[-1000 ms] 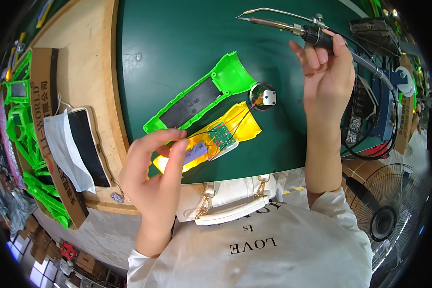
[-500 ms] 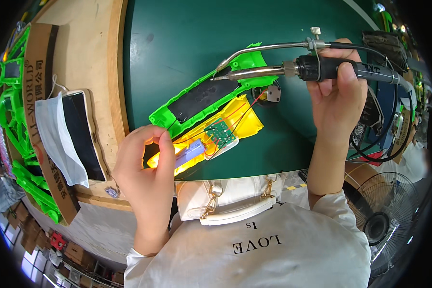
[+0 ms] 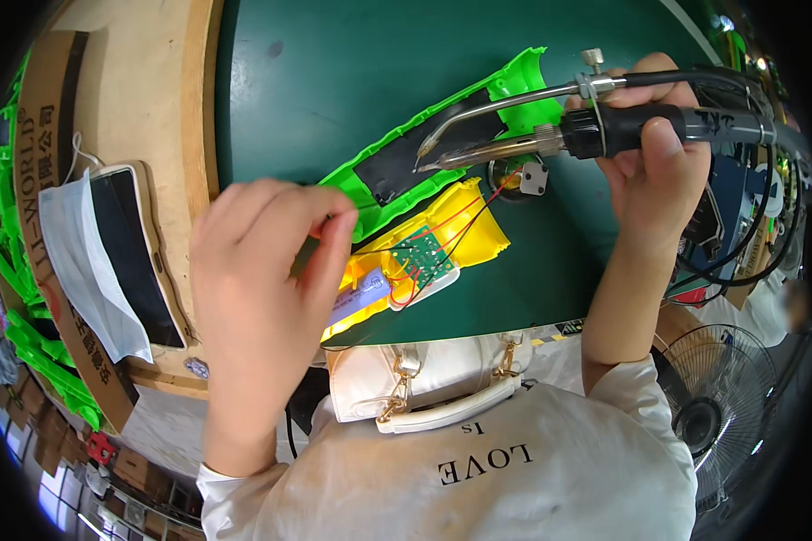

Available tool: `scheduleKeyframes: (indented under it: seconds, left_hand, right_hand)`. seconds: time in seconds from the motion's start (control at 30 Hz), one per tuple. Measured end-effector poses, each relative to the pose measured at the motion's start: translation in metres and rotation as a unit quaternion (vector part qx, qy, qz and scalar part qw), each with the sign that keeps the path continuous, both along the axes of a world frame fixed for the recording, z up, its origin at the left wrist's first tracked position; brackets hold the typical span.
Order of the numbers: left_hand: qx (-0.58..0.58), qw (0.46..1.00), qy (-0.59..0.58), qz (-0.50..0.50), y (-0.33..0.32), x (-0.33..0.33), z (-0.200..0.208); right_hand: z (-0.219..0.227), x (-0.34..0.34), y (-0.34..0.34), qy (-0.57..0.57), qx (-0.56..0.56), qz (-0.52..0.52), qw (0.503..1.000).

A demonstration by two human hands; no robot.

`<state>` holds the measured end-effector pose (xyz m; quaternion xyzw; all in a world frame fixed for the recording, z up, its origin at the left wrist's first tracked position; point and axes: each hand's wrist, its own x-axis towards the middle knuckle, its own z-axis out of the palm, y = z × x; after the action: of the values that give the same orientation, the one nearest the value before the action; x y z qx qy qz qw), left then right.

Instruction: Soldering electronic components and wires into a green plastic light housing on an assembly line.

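My right hand (image 3: 660,167) grips a soldering iron (image 3: 622,128) with a thin metal solder-feed tube (image 3: 505,97) clamped to it. The iron's tip points left, over the black pad (image 3: 401,162) inside a green plastic shell half (image 3: 525,86). My left hand (image 3: 271,243) is closed in a pinch at the shell's left end, with a thin black wire (image 3: 368,206) sticking out from the fingertips. Nearer me lies a yellow shell half (image 3: 478,236) holding a green circuit board (image 3: 424,254) and a lilac battery cell (image 3: 361,296). Red and black wires run to a small motor (image 3: 519,178).
On the wooden board (image 3: 144,54) at left lie a phone (image 3: 135,243) and a light blue face mask (image 3: 90,261). A carton (image 3: 50,162) beyond holds green plastic parts (image 3: 9,234). A white handbag (image 3: 442,383) sits at the table's near edge, a fan (image 3: 708,415) at lower right.
The green shell now sits farther right and higher in view. My left hand has moved up and right, still pinched. The iron's tip has shifted slightly right and down, over the pad.
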<state>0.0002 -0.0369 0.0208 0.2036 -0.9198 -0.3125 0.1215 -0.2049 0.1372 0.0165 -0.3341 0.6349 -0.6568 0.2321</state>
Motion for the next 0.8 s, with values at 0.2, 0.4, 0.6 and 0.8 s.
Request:
scheduleKeyframes:
  seconds: [0.2,0.4,0.6,0.8]
  left_hand:
    - [0.004,1.000,-0.014,-0.010,-0.007,-0.005,-0.006]
    - [0.002,1.000,-0.008,-0.016,-0.008,-0.008,-0.008]
    - [-0.006,0.999,-0.015,-0.045,-0.014,-0.005,-0.006]
    - [-0.054,0.997,-0.025,-0.054,-0.012,-0.008,-0.004]
  right_hand:
    - [-0.013,-0.005,-0.009,0.051,0.012,0.074,0.996]
    - [-0.013,-0.006,-0.012,0.073,0.008,0.087,0.993]
    - [-0.016,-0.006,-0.013,0.059,-0.005,0.115,0.992]
    - [-0.015,-0.002,-0.014,0.066,0.008,0.105,0.992]
